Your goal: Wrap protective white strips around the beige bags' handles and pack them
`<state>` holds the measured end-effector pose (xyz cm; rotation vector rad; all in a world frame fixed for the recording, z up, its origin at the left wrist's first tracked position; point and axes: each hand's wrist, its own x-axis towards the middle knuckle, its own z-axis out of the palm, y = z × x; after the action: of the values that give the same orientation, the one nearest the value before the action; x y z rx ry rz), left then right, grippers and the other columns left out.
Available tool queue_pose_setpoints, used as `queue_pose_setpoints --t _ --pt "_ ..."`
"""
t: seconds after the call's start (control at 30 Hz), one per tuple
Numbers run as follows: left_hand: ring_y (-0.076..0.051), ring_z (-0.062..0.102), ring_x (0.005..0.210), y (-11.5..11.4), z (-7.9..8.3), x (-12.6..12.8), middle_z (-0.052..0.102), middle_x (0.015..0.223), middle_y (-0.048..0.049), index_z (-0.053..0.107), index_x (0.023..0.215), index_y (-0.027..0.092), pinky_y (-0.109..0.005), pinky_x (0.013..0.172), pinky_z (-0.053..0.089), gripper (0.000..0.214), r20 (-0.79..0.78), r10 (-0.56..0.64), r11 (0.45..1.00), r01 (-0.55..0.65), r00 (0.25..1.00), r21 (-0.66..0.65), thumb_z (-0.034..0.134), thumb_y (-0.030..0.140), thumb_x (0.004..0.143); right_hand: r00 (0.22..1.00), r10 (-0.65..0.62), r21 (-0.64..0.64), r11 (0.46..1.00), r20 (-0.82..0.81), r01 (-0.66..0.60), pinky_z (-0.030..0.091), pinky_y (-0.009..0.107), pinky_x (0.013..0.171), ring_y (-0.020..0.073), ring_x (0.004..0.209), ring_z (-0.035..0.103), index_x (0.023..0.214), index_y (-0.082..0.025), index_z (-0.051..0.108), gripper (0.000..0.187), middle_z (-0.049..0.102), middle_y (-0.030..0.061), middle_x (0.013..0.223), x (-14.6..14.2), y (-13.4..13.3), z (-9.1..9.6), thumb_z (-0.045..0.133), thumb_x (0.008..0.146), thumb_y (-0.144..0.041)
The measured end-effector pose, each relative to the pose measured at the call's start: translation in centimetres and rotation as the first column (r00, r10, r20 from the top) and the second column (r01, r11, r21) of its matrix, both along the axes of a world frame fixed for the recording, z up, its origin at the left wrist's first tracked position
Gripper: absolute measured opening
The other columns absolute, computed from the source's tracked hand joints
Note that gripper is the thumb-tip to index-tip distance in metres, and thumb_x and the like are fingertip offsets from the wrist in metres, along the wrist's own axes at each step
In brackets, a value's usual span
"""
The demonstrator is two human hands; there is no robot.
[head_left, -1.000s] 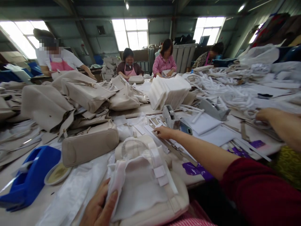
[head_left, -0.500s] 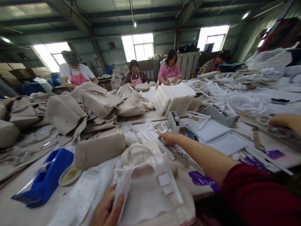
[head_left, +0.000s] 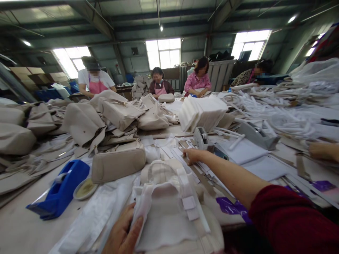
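Observation:
In the lower middle lies a beige handbag [head_left: 182,243], with wavy white foam sheet [head_left: 166,211] over it and white strips wrapped around its strap. My left hand [head_left: 124,229] grips the near-left edge of this sheet, thumb on top. Stretched forward past the bag, my right hand [head_left: 192,156] has its fingers bent down among flat white and tan strips [head_left: 205,173]. Its fingertips are drawn together, and what they pinch is hidden. Just beyond stands a grey tape dispenser [head_left: 201,137], with a phone [head_left: 220,152] beside it.
A blue tape dispenser [head_left: 58,190] and a shallow round dish [head_left: 84,188] sit at left, near a finished-looking beige bag [head_left: 119,162]. Beige bags [head_left: 84,123] pile behind. White foam sheets [head_left: 202,111] stand stacked midway. Another person's hand [head_left: 323,151] reaches in at right; several co-workers sit opposite.
The view has swung slightly left, so most things sit further right. My right hand stays at the strips, its fingers bent further down. My left hand keeps its grip.

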<state>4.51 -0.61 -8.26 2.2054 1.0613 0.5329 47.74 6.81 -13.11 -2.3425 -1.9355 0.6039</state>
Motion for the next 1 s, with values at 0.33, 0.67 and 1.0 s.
queue_pose_setpoints --t 0.33,0.67,1.0 --pt "-0.028 0.058 0.124 -0.5 0.7 0.1 0.063 0.134 -0.0061 0.066 0.124 0.023 -0.037 0.108 0.047 0.043 0.082 -0.003 0.998 0.009 0.997 -0.065 0.048 0.049 0.096 0.925 -0.063 0.394 0.892 -0.375 0.220 0.052 0.029 0.073 0.0183 0.079 0.064 0.080 -0.018 0.063 0.018 0.067 0.0019 0.077 -2.1 -6.1 4.8 0.053 0.089 -0.030" --pt "-0.020 0.061 0.084 -1.0 1.2 0.5 0.071 0.095 -0.0074 0.068 0.109 0.012 -0.026 0.074 0.049 0.046 0.303 0.140 0.865 0.033 0.943 -0.501 0.047 0.052 0.097 0.649 0.144 0.211 0.977 -0.747 0.026 0.037 0.022 0.043 0.0111 0.049 0.048 0.110 -0.022 0.071 0.029 0.059 -0.0020 0.060 -14.7 -12.5 15.6 0.063 0.082 -0.023" --pt "-0.018 0.059 0.083 -1.4 0.5 0.5 0.070 0.095 -0.0075 0.067 0.108 0.013 -0.026 0.072 0.045 0.044 0.381 0.142 0.851 0.084 0.914 -0.518 0.047 0.051 0.097 0.920 0.217 0.029 0.975 -0.325 -0.220 0.035 0.026 0.059 0.0159 0.065 0.058 0.074 -0.018 0.077 0.021 0.072 0.0035 0.069 -21.7 -10.3 12.4 0.057 0.075 -0.012"
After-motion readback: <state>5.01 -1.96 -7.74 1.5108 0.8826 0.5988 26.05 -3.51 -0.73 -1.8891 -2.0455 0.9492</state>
